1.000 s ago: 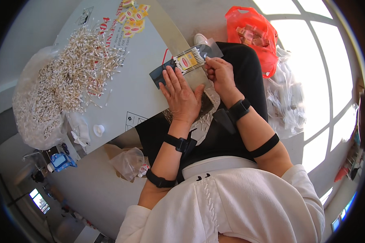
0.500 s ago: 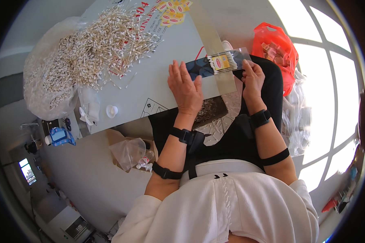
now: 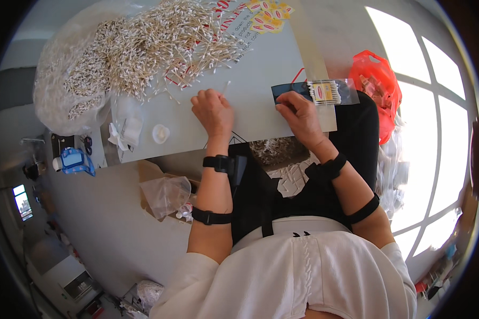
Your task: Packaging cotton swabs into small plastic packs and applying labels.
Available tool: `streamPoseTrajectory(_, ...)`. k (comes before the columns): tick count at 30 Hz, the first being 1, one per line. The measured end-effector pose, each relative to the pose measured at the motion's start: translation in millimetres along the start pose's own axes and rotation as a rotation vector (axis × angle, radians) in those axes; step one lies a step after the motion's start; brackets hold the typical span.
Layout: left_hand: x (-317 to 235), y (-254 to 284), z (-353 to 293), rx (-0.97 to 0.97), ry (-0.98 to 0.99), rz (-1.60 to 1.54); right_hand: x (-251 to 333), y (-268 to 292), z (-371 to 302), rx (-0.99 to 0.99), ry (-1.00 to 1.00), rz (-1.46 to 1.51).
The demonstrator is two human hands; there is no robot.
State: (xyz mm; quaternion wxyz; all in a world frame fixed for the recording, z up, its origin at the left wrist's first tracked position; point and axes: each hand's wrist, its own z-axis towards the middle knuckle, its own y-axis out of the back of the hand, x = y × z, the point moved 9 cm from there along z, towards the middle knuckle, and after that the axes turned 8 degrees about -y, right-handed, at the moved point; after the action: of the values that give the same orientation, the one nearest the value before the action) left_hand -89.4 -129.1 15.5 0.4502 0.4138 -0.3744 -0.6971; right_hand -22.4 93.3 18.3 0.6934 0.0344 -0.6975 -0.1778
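My left hand [image 3: 214, 112] is closed above the table near the loose cotton swabs [image 3: 159, 45], its fingers curled in. A single cotton swab [image 3: 227, 86] sticks up beside its fingertips and seems held there. My right hand [image 3: 302, 118] has thumb and forefinger pinched together at the near edge of a dark, flat strip [image 3: 283, 91]. What that pinch holds, if anything, is hidden. Just right of it, a clear bag [image 3: 348, 91] with a row of cotton swabs and a yellow card [image 3: 324, 92] lies over the table's right edge.
Several yellow cards [image 3: 269, 16] lie at the far edge. A large clear bag [image 3: 50, 80] bulges with swabs at left, near a small white round piece [image 3: 160, 134] and a blue pack [image 3: 75, 160]. A red bag [image 3: 391, 98] stands right; an open carton [image 3: 151, 178] sits below the table.
My right hand has let go of the bag's right end and moved left, to the dark strip. My left hand has left the strip, moved left toward the swab pile and closed.
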Motion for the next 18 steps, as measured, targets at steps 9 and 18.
streamPoseTrajectory(9,-3.6,5.7,12.4,-0.047,-0.062,-0.38,19.4,-57.2,12.3,0.015,0.299,-0.494)
streamPoseTrajectory(18,77.8,-0.2,74.7,0.102,-0.01,0.031,19.5,-53.9,8.8,0.043,0.368,-0.396)
